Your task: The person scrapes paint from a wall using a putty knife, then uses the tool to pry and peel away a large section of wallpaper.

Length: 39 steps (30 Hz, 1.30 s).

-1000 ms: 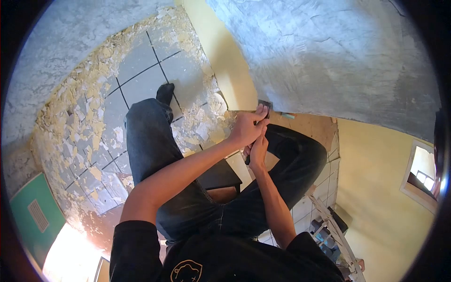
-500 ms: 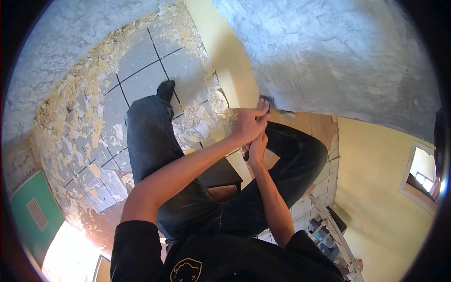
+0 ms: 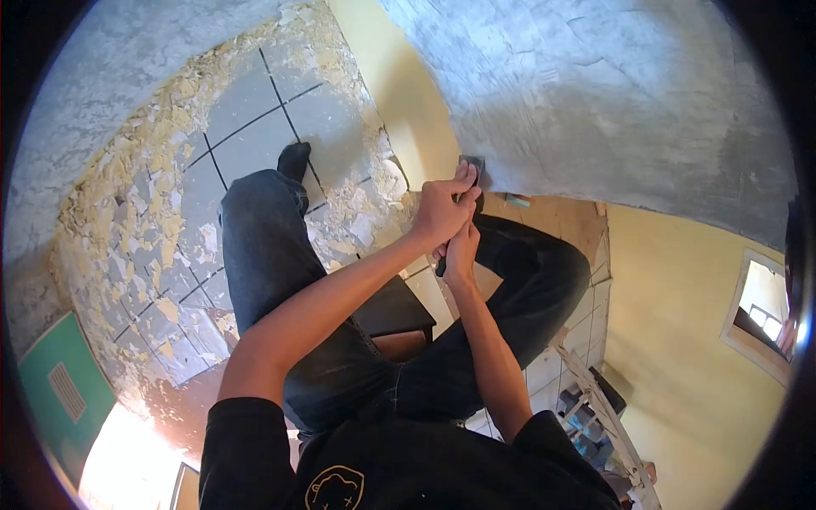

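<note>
Both my hands are wrapped round a dark-handled scraper (image 3: 473, 160), its flat blade lying against the wall where yellow paint meets bare grey plaster. Nearer the blade, my left hand (image 3: 442, 210) is closed with its fingers pressed over the front of the tool. My right hand (image 3: 461, 253) grips the handle lower down, just below the left. Most of the handle is hidden by my fingers; a dark end shows beneath them. The grey wall (image 3: 595, 102) rises ahead, and a strip of yellow paint (image 3: 408, 102) stays on it to the left of the blade.
Paint flakes (image 3: 153, 229) are strewn over the grey tiled floor (image 3: 255, 144) at left. A black stool (image 3: 395, 306) is between my legs. A wooden ladder (image 3: 608, 416) stands behind on the right, and a green panel (image 3: 68, 382) is at lower left.
Both hands and the scraper have slid a little up and to the left along the wall. More of the blade shows now. My grip looks the same.
</note>
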{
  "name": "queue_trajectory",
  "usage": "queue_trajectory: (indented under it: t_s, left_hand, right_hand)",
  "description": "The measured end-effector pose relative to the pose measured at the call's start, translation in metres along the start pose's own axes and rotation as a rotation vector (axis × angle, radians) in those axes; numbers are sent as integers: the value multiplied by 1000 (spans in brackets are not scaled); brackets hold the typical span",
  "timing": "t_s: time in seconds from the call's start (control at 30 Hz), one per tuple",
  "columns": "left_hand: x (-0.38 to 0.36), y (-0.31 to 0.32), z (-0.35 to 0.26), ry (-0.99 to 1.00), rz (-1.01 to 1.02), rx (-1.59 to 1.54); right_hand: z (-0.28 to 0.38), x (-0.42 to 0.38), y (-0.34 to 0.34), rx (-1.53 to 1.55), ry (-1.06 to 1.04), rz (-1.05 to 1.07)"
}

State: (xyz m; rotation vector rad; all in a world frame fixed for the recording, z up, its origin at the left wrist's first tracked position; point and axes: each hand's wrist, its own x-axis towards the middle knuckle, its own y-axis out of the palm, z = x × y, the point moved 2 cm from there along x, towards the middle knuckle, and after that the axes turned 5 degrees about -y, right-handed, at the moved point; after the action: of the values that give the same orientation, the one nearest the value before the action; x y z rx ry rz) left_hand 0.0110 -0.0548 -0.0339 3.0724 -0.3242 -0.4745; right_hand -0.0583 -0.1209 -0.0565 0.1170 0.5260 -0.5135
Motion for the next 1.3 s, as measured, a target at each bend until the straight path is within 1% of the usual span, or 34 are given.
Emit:
queue_trajectory:
  t_s: [0.03,0.07,0.1,0.17,0.2,0.23,0.27,0.3,0.33,0.37,0.43,0.47,0.5,0.57,0.63,0.67,0.7,0.73,0.77,0.83,0.87,0.9,0.97,1.0,1.03,1.1,1.13,1.17,1.23,1.27,1.3]
  left_hand:
    - [0,-2,-1,12,-30,-14]
    - [-3,-1,1,96,-45,3]
    - [-1,-4,2,102,-52,10]
    - [5,-5,4,205,-20,47]
    - [12,-9,-7,442,-188,144]
    - [10,-7,-9,433,-180,138]
    - [8,-6,-5,154,-73,25]
    - [4,-7,-7,-123,25,-84]
    - [4,-6,-7,-74,67,-54]
    - [5,-6,-4,-65,58,-48]
    - [3,-7,-8,269,-55,24]
    - [9,-8,-5,253,-72,37]
    - [11,-12,-16,249,-70,32]
    - [11,-16,-25,-131,-8,5]
    - [10,-11,-11,-104,-56,-44]
    - [6,-9,-7,32,-43,-3]
    - [5,-6,-1,167,-32,40]
    - [6,-7,-1,343,-97,81]
    - [13,-9,2,351,-107,84]
    - [16,-14,-13,119,-108,66]
    - [17,-16,-20,-100,-38,-61]
    - [11,-14,-16,-113,-29,-63]
    - [10,-14,-20,25,-13,31]
    - [11,-2,3,234,-100,-66]
    - [14,-4,3,242,-101,-65]
    - [21,-9,5,342,-141,99]
    - [18,-19,-20,-120,34,60]
    - [16,-15,-16,-129,47,58]
    - [18,-11,-1,-13,-32,-6]
    - [14,-7,2,239,-122,49]
    - [16,-6,6,245,-128,51]
  right_hand:
    - [1,0,3,4,-33,36]
    - [4,-2,5,11,-40,48]
    - [7,-10,3,14,-21,34]
    - [11,-7,8,15,-8,25]
    - [12,1,11,39,1,32]
    - [10,4,11,61,18,26]
    - [4,6,10,14,-45,38]
    - [1,0,5,10,-37,31]
    - [1,-3,3,21,-4,7]
    - [1,-5,4,38,25,-14]
    - [9,-6,8,30,15,-1]
    - [13,2,13,41,27,20]
    - [14,8,13,49,47,32]
    - [8,9,11,40,46,15]
    - [6,8,15,54,15,30]
    - [4,1,13,102,53,19]
    - [6,-3,13,106,49,31]
    - [8,-7,11,91,57,18]
    - [10,-5,11,74,63,7]
    - [15,9,17,15,56,16]
    - [17,14,20,28,35,43]
    - [17,13,19,39,16,71]
    - [15,3,13,2,19,54]
    - [14,-5,10,7,43,34]
    - [13,-8,9,12,67,16]
    - [16,2,14,19,57,50]
    - [20,6,19,14,51,58]
    - [22,9,21,8,45,60]
    - [14,8,16,0,13,67]
    - [10,1,14,16,6,42]
    - [12,-4,16,32,0,16]
